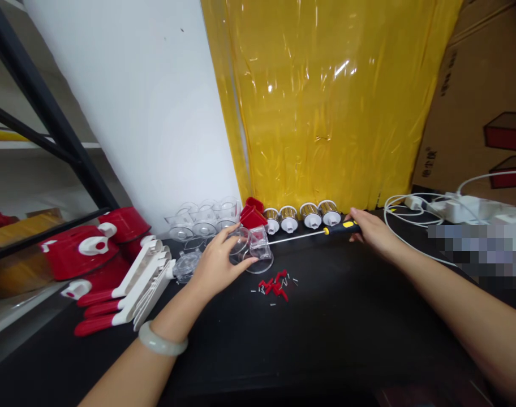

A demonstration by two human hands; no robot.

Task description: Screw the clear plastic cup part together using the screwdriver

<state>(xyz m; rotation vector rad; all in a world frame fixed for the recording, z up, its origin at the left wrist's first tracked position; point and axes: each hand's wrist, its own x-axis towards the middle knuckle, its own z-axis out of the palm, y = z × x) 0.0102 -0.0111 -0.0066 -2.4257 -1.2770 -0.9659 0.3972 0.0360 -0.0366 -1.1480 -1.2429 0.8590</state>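
Observation:
My left hand (218,263) is closed around a clear plastic housing (256,249) that rests on the black table (326,328). My right hand (370,229) grips the black and yellow handle of a screwdriver (340,228). Its long thin shaft points left and its tip reaches the clear housing. A small heap of red clips and tiny silver screws (275,285) lies just in front of the housing. A pale green bangle (161,343) sits on my left wrist.
Several metal drums with white caps (300,216) line the yellow curtain (326,102). More clear housings (202,220) and red pieces (253,213) stand behind. Red and white handles (130,288) and red bodies (80,249) lie left. White cables (411,209) run right.

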